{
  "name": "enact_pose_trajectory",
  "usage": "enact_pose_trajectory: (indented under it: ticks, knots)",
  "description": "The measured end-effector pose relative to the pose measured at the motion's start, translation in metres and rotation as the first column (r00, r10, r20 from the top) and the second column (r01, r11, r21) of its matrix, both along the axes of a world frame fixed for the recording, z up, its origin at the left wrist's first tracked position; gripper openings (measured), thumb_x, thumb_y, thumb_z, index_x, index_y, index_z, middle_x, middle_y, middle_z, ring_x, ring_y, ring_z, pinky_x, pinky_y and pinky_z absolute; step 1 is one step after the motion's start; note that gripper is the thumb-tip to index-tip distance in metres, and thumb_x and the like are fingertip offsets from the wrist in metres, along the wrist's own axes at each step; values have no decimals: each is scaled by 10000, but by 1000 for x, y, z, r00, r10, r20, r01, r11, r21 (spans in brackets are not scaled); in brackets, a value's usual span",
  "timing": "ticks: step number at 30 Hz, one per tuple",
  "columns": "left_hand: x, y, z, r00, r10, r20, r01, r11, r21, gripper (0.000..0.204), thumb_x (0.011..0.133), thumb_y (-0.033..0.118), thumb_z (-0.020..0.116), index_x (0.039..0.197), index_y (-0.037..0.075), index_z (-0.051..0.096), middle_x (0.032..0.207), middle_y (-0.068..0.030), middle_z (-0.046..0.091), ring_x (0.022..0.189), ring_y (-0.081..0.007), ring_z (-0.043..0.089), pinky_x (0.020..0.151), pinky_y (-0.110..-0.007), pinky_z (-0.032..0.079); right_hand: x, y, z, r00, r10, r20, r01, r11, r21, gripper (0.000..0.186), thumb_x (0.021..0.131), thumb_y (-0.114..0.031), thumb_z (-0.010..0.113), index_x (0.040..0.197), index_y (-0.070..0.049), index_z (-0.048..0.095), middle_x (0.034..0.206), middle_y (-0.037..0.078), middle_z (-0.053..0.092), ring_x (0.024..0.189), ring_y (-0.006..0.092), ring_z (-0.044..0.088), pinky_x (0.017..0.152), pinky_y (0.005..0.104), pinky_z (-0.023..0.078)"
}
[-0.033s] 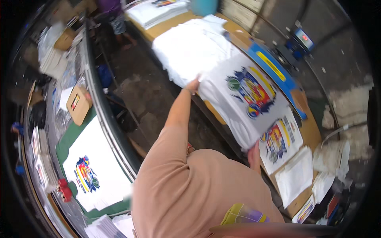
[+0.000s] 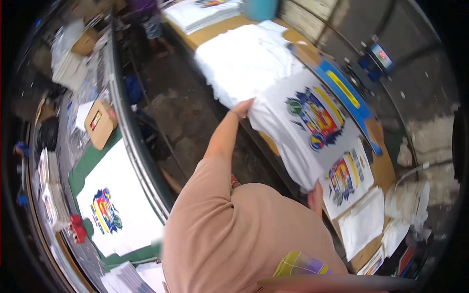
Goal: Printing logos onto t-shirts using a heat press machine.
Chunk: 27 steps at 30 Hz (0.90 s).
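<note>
A white T-shirt (image 2: 281, 122) with a large colourful print is stretched between my hands over the long table on the right. My left hand (image 2: 243, 107) is closed on its edge beside the pile of white shirts. Nearer my body, my right hand (image 2: 316, 196) has its fingers closed on another part of the edge, partly tucked behind the cloth. The shirt's near side sags over the table's edge. Beside my right hand lies a white sheet (image 2: 349, 176) with a similar print.
White shirts (image 2: 246, 61) are piled farther along the table. A blue frame with a yellow label (image 2: 342, 89) runs along the right side, near a device with a lit display (image 2: 382, 56). On the left bench, a printed white piece (image 2: 127, 190) lies on green. Another person (image 2: 152, 29) stands far off.
The scene has shifted slightly right and down in the view. Both hands keep hold of the shirt, with little change in its position relative to the table.
</note>
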<state>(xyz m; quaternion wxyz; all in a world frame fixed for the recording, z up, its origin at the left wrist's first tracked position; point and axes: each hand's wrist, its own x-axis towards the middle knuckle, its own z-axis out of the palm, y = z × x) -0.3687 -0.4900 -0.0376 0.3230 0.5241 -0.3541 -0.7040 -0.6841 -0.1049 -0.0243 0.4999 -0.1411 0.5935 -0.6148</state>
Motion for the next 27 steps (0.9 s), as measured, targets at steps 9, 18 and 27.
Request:
enact_pose_trajectory:
  ticks: [9,18,27]
  knots:
    - [257,123,133,542,555,-630,-791,590,-161,161,891,232,570,829,86,603,817,-17,601,800,-119,544,749,-277,419,25,-59,125,968,202,149,-93,840,-535,611,925,-466,440,1344,-22,388,1345,155,456,1240,327,429,1040,483,329]
    - [382,429,251,58,603,-795,-879,-346,-327,249,937,257,449,1018,43,548,981,-94,608,932,-222,592,878,-392,461,263,-367,265,865,472,-170,-456,599,-658,581,934,-457,426,1256,24,482,1290,184,498,1203,346,461,1031,480,340]
    - [330,601,351,-263,728,-634,-221,-685,-694,292,942,220,381,999,23,588,957,-88,627,911,-190,605,834,-336,474,678,-441,335,107,991,-74,-646,13,-763,459,933,-274,409,1224,69,500,1238,209,533,1156,332,508,1003,459,377]
